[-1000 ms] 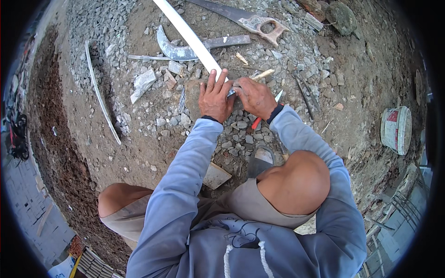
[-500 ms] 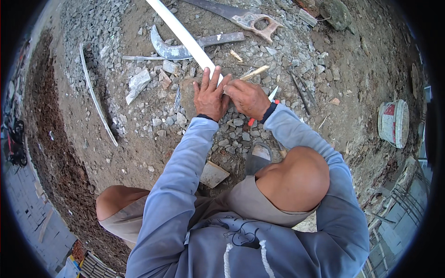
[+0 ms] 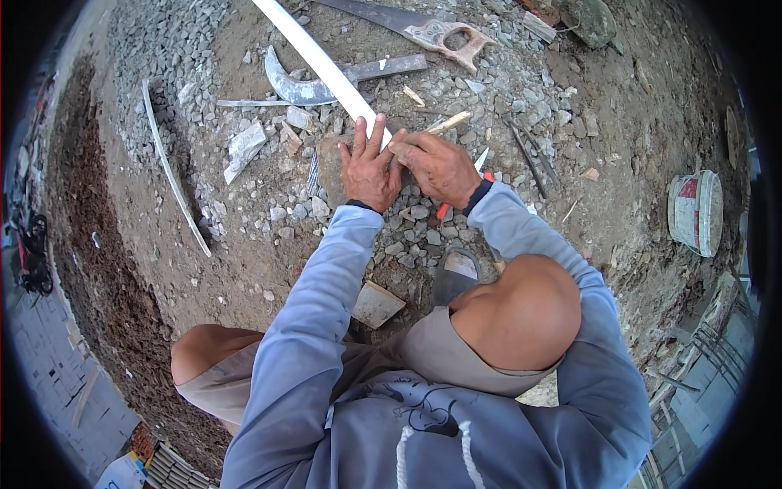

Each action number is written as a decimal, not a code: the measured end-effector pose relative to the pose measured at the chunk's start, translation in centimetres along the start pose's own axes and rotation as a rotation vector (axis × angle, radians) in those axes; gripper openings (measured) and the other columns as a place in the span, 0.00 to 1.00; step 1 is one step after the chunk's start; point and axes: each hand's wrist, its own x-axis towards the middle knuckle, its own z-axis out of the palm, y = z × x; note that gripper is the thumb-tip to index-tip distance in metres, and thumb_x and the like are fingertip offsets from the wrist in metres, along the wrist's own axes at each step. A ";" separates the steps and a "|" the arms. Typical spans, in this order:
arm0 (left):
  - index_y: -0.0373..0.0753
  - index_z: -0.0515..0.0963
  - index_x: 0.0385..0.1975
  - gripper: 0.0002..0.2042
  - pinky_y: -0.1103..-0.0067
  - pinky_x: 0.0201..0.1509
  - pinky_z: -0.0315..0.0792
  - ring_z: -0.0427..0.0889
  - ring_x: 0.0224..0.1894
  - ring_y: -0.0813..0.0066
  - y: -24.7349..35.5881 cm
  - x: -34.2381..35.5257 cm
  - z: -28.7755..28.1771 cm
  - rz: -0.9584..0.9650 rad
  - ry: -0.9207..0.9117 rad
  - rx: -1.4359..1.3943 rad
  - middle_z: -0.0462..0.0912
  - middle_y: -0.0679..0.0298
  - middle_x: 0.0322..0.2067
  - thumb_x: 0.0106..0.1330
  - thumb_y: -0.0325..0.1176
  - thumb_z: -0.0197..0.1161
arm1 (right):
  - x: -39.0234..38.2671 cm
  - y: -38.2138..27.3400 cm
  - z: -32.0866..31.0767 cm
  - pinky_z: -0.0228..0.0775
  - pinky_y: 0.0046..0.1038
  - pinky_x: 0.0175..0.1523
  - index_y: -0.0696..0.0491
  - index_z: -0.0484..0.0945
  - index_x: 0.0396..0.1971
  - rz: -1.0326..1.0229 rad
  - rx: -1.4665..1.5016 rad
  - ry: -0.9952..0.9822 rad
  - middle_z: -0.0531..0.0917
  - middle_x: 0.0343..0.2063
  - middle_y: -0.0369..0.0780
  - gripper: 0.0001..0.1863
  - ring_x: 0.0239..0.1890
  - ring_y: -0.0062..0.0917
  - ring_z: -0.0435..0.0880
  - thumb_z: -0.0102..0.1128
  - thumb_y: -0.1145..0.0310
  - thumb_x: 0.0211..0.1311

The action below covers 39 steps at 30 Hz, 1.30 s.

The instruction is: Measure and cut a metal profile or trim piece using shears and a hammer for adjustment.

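My left hand (image 3: 371, 173) lies flat, fingers spread, pressing the white strip's (image 3: 319, 65) near end onto the gravel (image 3: 269, 213). My right hand (image 3: 437, 165) touches it, fingers curled around a red-handled knife (image 3: 464, 184).

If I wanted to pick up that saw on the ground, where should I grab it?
Grab the saw by its wooden handle, probably coming from the right. The handle has an open loop for fingers and lies clear on the gravel, while the long blade runs off left.
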 end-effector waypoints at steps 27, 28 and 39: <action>0.52 0.79 0.50 0.14 0.41 0.64 0.52 0.48 0.72 0.49 1.1 -0.2 -0.2 -0.053 -0.024 -0.014 0.57 0.61 0.68 0.64 0.38 0.59 | -3.1 -3.7 -9.1 0.71 0.32 0.34 0.58 0.75 0.45 0.559 0.616 -0.228 0.81 0.24 0.46 0.20 0.25 0.34 0.81 0.62 0.58 0.61; 0.47 0.82 0.46 0.13 0.40 0.64 0.51 0.48 0.72 0.49 0.5 -0.1 0.3 -0.013 -0.049 0.046 0.57 0.61 0.69 0.63 0.38 0.59 | -2.9 -3.6 -8.5 0.72 0.34 0.33 0.58 0.74 0.44 0.481 0.364 -0.172 0.81 0.23 0.47 0.20 0.25 0.38 0.81 0.62 0.57 0.61; 0.54 0.80 0.49 0.14 0.41 0.64 0.53 0.50 0.71 0.48 0.7 0.0 0.4 -0.033 0.026 -0.018 0.58 0.63 0.68 0.64 0.37 0.59 | -1.6 -3.1 -7.5 0.72 0.40 0.27 0.59 0.72 0.41 0.317 0.070 0.067 0.80 0.19 0.50 0.18 0.23 0.46 0.81 0.63 0.61 0.59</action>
